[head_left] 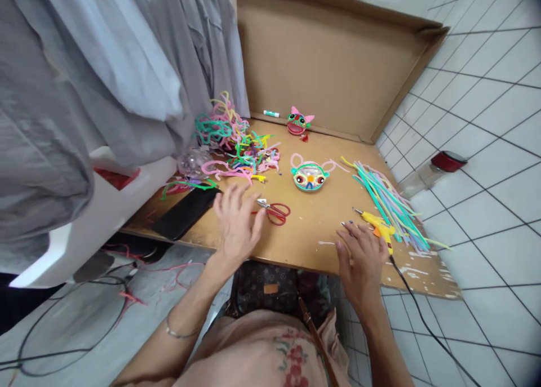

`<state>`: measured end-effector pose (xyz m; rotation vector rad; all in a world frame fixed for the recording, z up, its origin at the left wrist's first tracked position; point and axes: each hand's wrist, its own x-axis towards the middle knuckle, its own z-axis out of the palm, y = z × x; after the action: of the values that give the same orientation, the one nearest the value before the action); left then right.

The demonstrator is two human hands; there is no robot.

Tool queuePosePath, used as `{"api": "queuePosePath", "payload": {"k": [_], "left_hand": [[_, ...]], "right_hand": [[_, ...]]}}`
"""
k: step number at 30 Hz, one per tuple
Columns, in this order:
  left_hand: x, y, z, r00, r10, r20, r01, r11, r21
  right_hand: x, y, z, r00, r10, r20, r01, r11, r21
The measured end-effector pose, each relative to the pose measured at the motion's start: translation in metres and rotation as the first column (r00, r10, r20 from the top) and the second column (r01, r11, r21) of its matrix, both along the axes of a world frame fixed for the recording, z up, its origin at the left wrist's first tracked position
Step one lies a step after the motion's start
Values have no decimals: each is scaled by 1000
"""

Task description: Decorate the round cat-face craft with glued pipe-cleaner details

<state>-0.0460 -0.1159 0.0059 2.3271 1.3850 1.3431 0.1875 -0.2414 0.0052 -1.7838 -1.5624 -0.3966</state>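
Note:
My left hand point(237, 221) is over the table's front edge, fingers apart and holding nothing. Close by its thumb lie red-handled scissors point(276, 212), and a black phone point(186, 211) is on its other side. My right hand point(361, 257) rests on the table with fingers stretched out. A small dark-tipped thing point(344, 224) shows at its fingertips, mostly covered. Beside that hand lies a yellow glue gun point(380, 227) with a black cord. Further back sits an animal-face craft point(310, 179) with round eyes and pink loop ears.
Tangled pipe cleaners point(240, 145) are heaped at the back left, with straight pipe cleaners point(393, 207) bundled at right. A pink-eared animal face point(298, 122) and a glue stick point(271, 114) lie by the cardboard wall point(321, 66). A red-lidded jar point(435, 170) stands right.

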Motion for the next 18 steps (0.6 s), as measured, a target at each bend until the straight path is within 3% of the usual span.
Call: {"api": "queuePosePath", "payload": {"k": [2,3,4,6,9,11,12,13,15,18], "left_hand": [[16,-13,4,974,-220,49,223,973,-58],[25,-20,5,931,-360,59,364,923,-127],[36,-26,4,870,-486,89,494,850,-182],[57,-36,1,727,-662,182,680,658,-325],[83,-40,-6,549,-718,428,821,368,-436],[93,-36,-9,463,-709,532,865,231,-445],[95,-33,-10,444,-717,537,869,199,-452],[95,-29,-11,442,-726,527,866,194,-460],[92,-20,-14,481,-723,495,854,258,-452],[82,1,-18,585,-602,543,810,470,-352]], "right_hand": [[-11,-2,11,959,180,-218,-186,982,-9],[-17,-2,15,903,233,-360,-257,966,-17],[-23,-2,18,823,268,-501,-315,949,-10],[-36,1,23,595,327,-734,-352,927,128],[-45,10,30,249,400,-882,-336,890,309],[-43,14,36,118,409,-905,-323,878,355],[-39,16,38,83,406,-910,-312,878,363],[-33,16,40,69,400,-914,-293,884,365],[-20,12,40,94,385,-918,-230,906,356],[4,-5,31,241,308,-920,-41,951,307]]}}
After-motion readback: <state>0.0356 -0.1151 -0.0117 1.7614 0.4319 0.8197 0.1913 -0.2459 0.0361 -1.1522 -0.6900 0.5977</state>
